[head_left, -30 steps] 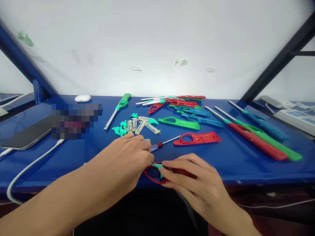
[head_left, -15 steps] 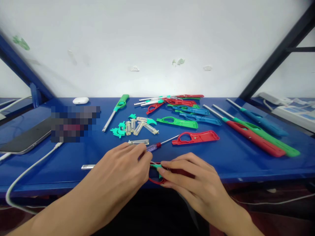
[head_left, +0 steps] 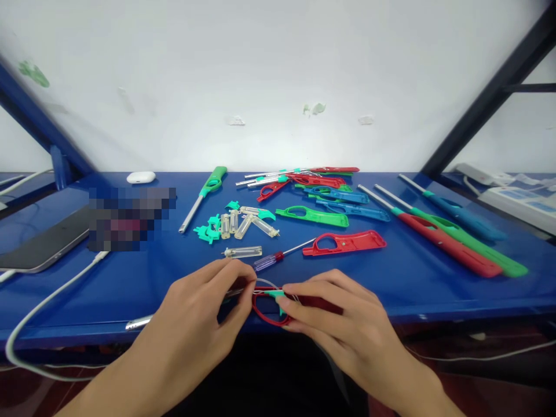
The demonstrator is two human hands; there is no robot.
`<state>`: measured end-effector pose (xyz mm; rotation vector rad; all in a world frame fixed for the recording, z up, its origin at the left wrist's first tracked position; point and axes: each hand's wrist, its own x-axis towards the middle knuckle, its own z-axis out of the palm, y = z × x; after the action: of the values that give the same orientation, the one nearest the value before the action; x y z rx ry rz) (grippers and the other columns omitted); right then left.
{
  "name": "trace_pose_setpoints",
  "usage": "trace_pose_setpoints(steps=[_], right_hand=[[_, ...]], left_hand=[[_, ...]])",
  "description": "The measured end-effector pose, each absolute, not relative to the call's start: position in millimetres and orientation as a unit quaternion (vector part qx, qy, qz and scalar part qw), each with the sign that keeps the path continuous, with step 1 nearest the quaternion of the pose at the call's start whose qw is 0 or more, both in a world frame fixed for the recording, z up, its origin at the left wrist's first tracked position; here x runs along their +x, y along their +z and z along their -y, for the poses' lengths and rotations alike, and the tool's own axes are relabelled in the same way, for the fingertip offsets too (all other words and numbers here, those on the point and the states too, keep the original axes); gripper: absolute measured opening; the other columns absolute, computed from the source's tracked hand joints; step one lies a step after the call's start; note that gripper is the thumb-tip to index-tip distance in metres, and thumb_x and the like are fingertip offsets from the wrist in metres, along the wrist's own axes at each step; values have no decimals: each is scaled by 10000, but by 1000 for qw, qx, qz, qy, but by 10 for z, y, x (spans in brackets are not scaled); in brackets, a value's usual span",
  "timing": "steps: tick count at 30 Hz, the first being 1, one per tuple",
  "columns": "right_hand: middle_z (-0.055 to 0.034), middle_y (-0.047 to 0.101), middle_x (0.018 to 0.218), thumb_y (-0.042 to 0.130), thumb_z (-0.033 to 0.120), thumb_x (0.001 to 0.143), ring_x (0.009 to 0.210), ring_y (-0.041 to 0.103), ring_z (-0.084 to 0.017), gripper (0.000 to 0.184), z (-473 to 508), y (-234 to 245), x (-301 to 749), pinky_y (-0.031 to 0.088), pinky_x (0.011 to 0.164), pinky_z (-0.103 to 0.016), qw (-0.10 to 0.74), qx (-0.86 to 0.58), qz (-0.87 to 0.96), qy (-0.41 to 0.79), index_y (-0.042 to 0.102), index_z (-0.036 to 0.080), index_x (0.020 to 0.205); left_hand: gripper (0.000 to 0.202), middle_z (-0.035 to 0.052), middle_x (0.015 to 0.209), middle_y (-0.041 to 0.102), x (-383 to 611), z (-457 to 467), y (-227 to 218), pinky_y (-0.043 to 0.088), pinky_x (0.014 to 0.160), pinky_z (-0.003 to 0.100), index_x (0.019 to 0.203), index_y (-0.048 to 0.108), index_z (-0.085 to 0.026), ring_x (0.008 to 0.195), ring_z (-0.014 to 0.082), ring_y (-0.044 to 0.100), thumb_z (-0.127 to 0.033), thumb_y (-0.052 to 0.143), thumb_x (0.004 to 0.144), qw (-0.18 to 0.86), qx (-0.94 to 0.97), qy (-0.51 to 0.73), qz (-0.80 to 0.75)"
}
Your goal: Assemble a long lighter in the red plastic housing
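Pinching a pale tube (head_left: 268, 282), the left hand (head_left: 204, 307) curls narrow. The right hand (head_left: 356, 321) grips a red casing (head_left: 322, 302), touching its teal piece (head_left: 274, 293).

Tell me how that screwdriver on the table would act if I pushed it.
The screwdriver may roll in a curve, since its handle is thicker than its slim shaft. It would probably feel stiff, as the metal shaft looks straight. Its tip lies right by the red shell, so a push could bump that too.
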<state>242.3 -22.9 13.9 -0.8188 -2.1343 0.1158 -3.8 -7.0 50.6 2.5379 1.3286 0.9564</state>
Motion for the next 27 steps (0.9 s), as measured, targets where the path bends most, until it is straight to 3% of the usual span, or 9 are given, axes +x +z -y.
trace_pose_setpoints(steps=[7, 21, 27], right_hand=[[-18, 782, 1209, 720, 192, 1008, 949, 661, -171, 258, 231, 141, 2424, 613, 811, -329, 413, -328, 848, 50, 767, 259, 1253], [-25, 789, 1181, 712, 193, 1012, 936, 678, -169, 247, 236, 164, 2418, 621, 799, -315, 414, -330, 847, 52, 779, 260, 1239], [-25, 788, 1178, 710, 187, 1013, 930, 667, -166, 252, 237, 163, 2417, 618, 796, -316, 415, -328, 847, 47, 779, 256, 1245]], left_hand=[[78, -73, 934, 704, -38, 94, 399, 515, 760, 175, 1037, 629, -271, 799, 72, 687, -215, 575, 1050, 74, 820, 361, -438], [69, -47, 869, 675, -29, 108, 387, 512, 696, 251, 1010, 588, -244, 735, 112, 656, -198, 538, 1016, 73, 804, 365, -464], [108, -33, 944, 713, -21, 63, 399, 537, 773, 203, 1019, 678, -239, 823, 93, 692, -182, 590, 1040, 70, 818, 374, -432]])
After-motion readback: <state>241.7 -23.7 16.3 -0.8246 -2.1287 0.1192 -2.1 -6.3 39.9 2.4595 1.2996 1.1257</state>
